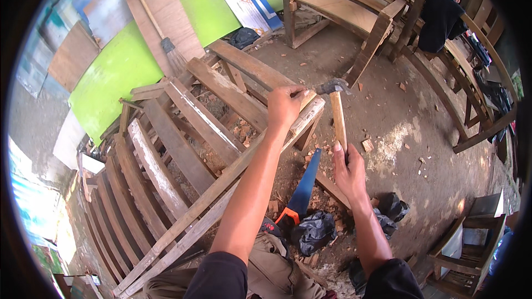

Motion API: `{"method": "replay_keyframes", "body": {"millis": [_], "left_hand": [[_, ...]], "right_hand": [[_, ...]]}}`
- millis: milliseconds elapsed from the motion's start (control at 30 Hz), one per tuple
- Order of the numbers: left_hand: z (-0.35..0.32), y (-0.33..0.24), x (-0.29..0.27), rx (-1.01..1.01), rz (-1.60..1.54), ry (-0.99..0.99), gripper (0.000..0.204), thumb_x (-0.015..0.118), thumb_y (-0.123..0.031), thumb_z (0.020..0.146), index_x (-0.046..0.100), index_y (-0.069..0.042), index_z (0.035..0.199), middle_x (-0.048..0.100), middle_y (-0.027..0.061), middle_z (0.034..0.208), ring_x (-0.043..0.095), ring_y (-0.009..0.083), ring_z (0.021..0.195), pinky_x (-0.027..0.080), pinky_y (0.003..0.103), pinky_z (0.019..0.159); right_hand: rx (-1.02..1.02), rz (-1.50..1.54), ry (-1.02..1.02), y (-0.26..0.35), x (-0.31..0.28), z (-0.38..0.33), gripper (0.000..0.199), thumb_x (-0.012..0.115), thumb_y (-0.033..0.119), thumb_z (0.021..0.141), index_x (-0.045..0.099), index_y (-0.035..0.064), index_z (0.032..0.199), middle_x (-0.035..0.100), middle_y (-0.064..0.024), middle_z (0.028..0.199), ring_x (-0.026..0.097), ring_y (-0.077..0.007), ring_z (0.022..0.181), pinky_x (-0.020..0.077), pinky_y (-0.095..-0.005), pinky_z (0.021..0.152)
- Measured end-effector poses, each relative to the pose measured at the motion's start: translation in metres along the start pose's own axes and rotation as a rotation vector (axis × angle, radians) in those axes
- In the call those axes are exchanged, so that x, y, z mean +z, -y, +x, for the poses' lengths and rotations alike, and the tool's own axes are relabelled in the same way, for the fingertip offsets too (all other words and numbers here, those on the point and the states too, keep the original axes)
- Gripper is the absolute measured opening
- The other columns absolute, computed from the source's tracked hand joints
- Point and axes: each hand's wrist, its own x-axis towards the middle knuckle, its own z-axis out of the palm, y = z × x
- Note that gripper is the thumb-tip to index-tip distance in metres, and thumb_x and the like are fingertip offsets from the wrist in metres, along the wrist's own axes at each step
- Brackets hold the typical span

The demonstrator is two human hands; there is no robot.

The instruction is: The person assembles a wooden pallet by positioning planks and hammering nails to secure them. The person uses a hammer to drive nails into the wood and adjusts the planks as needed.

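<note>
My right hand (350, 173) grips the lower part of a hammer's pale wooden handle. The dark metal head of the hammer (337, 112) is raised beside my left hand (284, 109). That left hand is closed in a pinch at the corner of a slatted wooden frame (191, 210), its wrist above the long rail. Whatever its fingertips hold is too small or hidden to make out. The frame lies slanting across the left side, its brown slats (178, 153) marked with white streaks in places. Below the corner lies a handsaw (303, 188) with a blue blade and orange handle.
Black plastic bags (313, 232) lie by my legs among wood scraps. A wooden bench (346, 11) stands at the far side, with more wooden furniture (471, 94) at right. A broom (148, 11) leans against boards. A small wooden chair (463, 252) sits at lower right.
</note>
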Motion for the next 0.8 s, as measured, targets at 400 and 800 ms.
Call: {"method": "replay_keyframes", "body": {"millis": [400, 800], "left_hand": [[0.003, 0.003, 0.0, 0.109, 0.034, -0.023, 0.018, 0.075, -0.015, 0.089, 0.079, -0.004, 0.103, 0.076, 0.0175, 0.102, 0.075, 0.0293, 0.095, 0.056, 0.035, 0.083], [0.001, 0.008, 0.001, 0.077, -0.015, -0.026, 0.018, 0.075, -0.012, 0.088, 0.079, -0.003, 0.103, 0.076, 0.0186, 0.101, 0.075, 0.0298, 0.093, 0.056, 0.035, 0.082]], "right_hand": [[-0.112, -0.207, 0.111, 0.058, -0.021, 0.035, 0.034, 0.057, 0.026, 0.105, 0.054, -0.005, 0.091, 0.059, -0.0253, 0.063, 0.064, -0.0446, 0.06, 0.0441, -0.0472, 0.054], [-0.167, -0.286, 0.155, 0.067, -0.032, 0.041, 0.032, 0.056, 0.024, 0.106, 0.052, -0.0048, 0.09, 0.059, -0.0292, 0.065, 0.064, -0.0505, 0.066, 0.0452, -0.0511, 0.056]]}}
